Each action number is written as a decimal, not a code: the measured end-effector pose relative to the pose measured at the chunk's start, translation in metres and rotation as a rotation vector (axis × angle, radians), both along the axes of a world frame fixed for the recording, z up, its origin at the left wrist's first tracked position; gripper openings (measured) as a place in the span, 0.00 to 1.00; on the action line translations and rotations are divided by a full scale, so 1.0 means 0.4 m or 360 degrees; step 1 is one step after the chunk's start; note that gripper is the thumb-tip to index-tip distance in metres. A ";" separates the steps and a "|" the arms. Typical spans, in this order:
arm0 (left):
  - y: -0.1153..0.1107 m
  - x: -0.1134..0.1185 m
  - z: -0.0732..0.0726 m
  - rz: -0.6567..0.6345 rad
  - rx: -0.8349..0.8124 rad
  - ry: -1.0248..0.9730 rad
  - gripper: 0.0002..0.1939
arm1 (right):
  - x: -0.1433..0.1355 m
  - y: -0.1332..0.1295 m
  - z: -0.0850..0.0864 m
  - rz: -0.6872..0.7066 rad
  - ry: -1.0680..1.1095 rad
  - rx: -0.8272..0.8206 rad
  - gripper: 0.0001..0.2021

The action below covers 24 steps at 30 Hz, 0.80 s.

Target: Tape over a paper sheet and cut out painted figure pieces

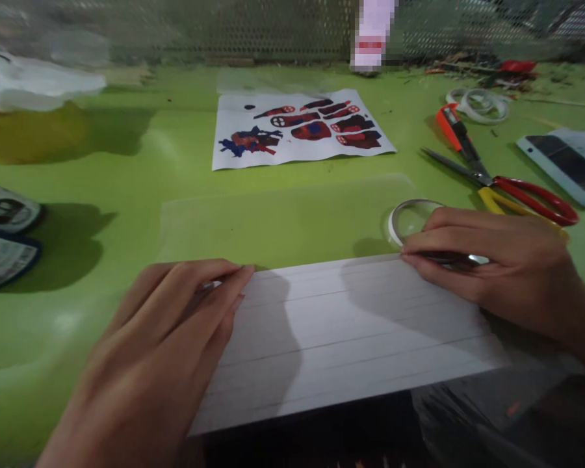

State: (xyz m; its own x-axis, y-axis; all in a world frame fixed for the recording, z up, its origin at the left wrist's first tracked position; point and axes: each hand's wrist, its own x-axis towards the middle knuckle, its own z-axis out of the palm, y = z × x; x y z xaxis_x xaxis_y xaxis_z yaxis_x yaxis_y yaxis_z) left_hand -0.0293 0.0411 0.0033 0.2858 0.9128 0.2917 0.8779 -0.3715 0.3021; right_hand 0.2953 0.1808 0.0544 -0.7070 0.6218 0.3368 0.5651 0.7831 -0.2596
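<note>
White paper, faintly ruled: lined sheet, landmark for all positions below, nearest to the viewer and lying aslant. Left hand at the far left corner of the lined sheet: fingers bent, nearly closed, tips pinched on the paper edge. Right hand at the far right edge of the lined sheet: fingers curled, thumb and fingertips closed on the paper. Dark, shiny object tucked under those fingers, mostly hidden; identity unclear.

Just beyond the lined sheet, beside the right fingertips: white tape ring, standing out against green tabletop. Directly beyond the lined sheet: clear film, flat. Well left of the lined sheet: dark labelled containers, cut off by the view.

Beyond the lined sheet to the right: red-and-yellow-handled scissors, with orange cutter near the pivot; farther right, phone-like device. Farther beyond the lined sheet: printed sheet, red, blue and black shapes. Farthest: mesh panel.
</note>
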 end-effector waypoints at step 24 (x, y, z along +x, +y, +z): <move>0.007 0.009 0.033 0.0177 0.0008 0.0252 0.24 | 0.013 0.002 -0.007 -0.0015 -0.0026 -0.0030 0.04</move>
